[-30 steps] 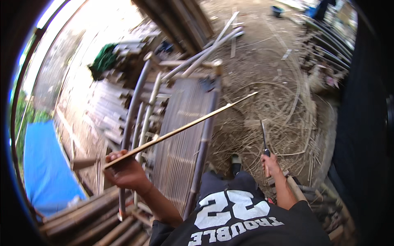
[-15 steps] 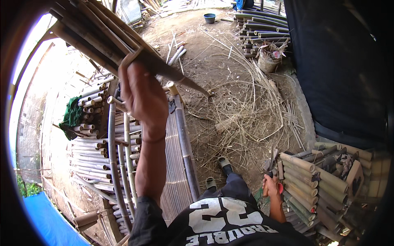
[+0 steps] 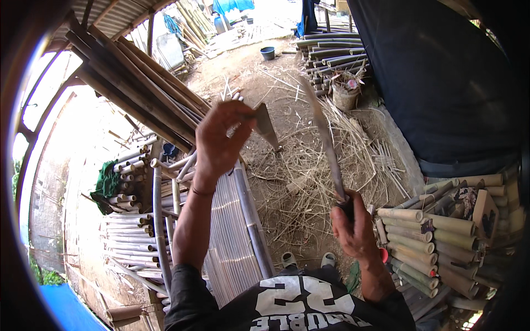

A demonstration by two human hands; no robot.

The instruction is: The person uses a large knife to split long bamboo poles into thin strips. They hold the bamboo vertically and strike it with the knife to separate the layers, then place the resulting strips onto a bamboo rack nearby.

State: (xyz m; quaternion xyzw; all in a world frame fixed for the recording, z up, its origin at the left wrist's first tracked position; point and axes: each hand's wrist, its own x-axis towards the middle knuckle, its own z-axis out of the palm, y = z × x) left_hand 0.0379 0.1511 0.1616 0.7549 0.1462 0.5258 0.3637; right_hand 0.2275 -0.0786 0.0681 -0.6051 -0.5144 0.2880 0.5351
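Observation:
My left hand [image 3: 220,140] is raised in front of me, its fingers closed around the handle end of a hand saw [image 3: 266,127]. The saw's wide grey blade tapers away from the hand and points down toward the ground; its teeth are too small to make out. On the right, my right hand [image 3: 353,229] grips the dark handle of a long machete [image 3: 327,135]. This blade stands up and away from me, slightly blurred, its tip leaning left. The two blades are apart.
Left of my feet stands a slatted bamboo bench [image 3: 234,220], with long bamboo poles [image 3: 132,71] slanting above it. Cut bamboo lies stacked at left [image 3: 130,240] and right [image 3: 411,237]. Shavings [image 3: 298,190] litter the ground. A dark sheet [image 3: 436,83] hangs at right.
The left hand has come down and away from the poles with the saw. My right hand has risen from beside the right stack, lifting the machete upright. The view has shifted.

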